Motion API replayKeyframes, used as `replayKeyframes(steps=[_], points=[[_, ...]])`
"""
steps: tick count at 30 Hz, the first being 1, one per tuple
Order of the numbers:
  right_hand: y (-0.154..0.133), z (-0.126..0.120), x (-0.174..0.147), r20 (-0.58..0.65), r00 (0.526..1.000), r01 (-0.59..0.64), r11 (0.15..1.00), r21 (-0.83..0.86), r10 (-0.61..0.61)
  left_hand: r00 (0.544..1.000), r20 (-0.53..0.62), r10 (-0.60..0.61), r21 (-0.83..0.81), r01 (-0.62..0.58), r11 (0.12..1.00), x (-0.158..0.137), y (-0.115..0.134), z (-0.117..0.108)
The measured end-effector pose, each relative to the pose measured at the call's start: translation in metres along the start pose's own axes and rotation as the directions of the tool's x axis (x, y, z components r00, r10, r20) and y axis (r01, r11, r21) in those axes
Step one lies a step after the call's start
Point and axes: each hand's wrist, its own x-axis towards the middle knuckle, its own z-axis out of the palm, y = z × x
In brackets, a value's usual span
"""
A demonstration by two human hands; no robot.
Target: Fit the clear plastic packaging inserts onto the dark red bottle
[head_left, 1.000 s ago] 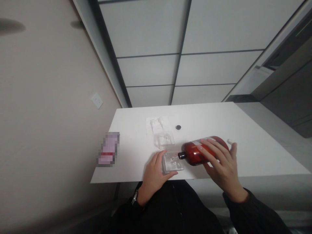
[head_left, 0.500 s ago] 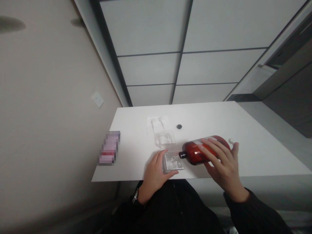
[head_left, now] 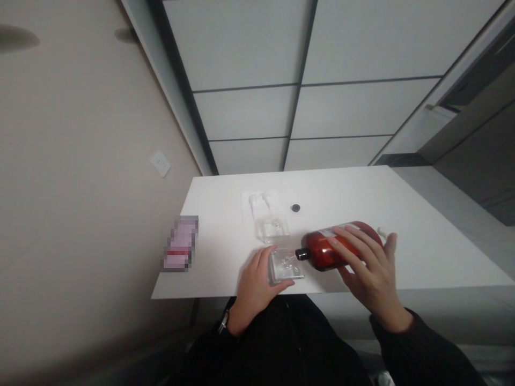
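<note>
Right hand (head_left: 372,276) grips tipped amber bottle (head_left: 328,249), neck pointing left at clear dish (head_left: 285,266) pinched by left hand (head_left: 255,287).

The right hand (head_left: 368,273) is lifting the base of the red bottle (head_left: 338,247) a little higher, while its neck is staying low.

Right hand (head_left: 372,276) tips red bottle (head_left: 328,249) over clear dish (head_left: 285,265).
</note>
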Motion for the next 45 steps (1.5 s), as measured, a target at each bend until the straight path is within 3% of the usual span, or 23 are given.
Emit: replayKeyframes(steps=[45], points=[[0.005,-0.009,0.015,-0.053,0.998,0.041,0.998,-0.055,-0.044,1.0,-0.008,0.001,0.037,-0.001,0.999,-0.001,-0.003,0.001]])
